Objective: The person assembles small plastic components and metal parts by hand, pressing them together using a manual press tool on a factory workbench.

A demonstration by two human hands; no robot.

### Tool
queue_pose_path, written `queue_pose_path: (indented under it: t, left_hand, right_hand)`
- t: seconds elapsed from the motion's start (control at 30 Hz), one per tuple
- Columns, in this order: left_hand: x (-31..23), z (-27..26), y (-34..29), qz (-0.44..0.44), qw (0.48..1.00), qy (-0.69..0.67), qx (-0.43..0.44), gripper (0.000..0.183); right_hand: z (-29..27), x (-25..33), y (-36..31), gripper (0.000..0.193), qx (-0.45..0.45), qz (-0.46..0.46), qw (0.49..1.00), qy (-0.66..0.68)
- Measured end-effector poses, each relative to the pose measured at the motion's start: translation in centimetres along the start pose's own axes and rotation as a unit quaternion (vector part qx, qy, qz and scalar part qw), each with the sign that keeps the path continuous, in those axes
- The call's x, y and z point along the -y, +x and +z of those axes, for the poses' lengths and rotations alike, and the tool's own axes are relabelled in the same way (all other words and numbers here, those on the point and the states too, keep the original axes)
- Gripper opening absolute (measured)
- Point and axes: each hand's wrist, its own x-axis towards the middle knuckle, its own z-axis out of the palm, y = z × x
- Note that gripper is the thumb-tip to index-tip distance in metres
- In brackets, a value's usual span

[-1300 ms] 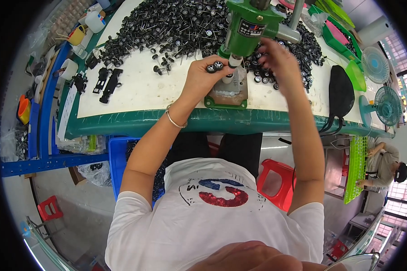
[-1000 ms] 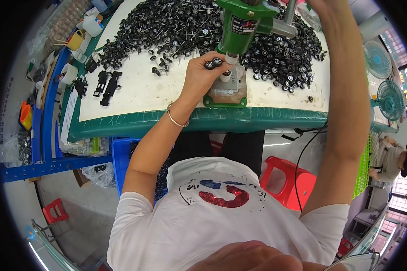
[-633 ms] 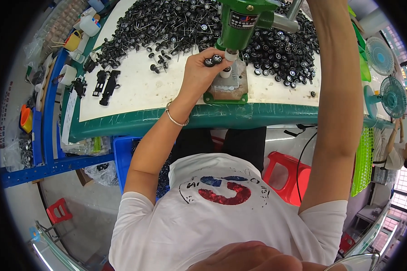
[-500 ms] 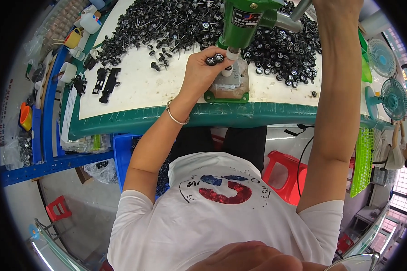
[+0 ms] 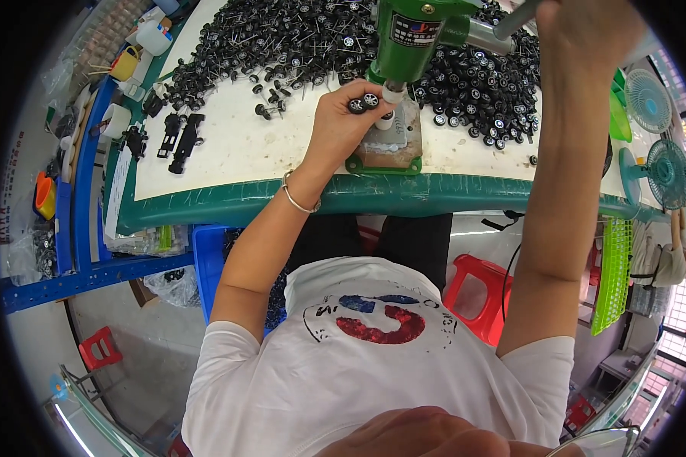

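Your left hand: fingers closed on two small black wheels, beside the lower tip of the green press. Your right hand: at the lever, grip impossible to tell. Your tabletop: a wheel heap, black plastic parts at left.

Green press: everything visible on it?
The green press stands upright on the white tabletop, cropped at the top: glossy, metal-looking body, dark label, pale tip, grey side hub and lever reaching up to the right hand, brownish base plate with green edges. The left hand is close at the tip; contact is unclear.
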Motion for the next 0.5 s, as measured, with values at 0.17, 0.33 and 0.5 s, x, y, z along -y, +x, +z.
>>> queue_pose_path:
  t: [0.17,0.33,0.5]
  left_hand:
    - [0.3,0.0,-0.4,0.028,0.999,0.020,-0.016,0.014]
    - [0.5,0.5,-0.6,0.040,0.998,0.042,-0.033,0.021]
    - [0.0,0.5,-0.9,-0.058,0.997,-0.046,-0.010,0.026]
  right_hand:
    - [0.2,1.8,-2.5,0.033,-0.020,-0.043,0.999,-0.006]
    - [0.3,1.8,-3.0,0.030,-0.061,-0.018,0.997,0.050]
    - [0.7,1.6,-2.1,0.031,-0.049,0.018,0.998,0.038]
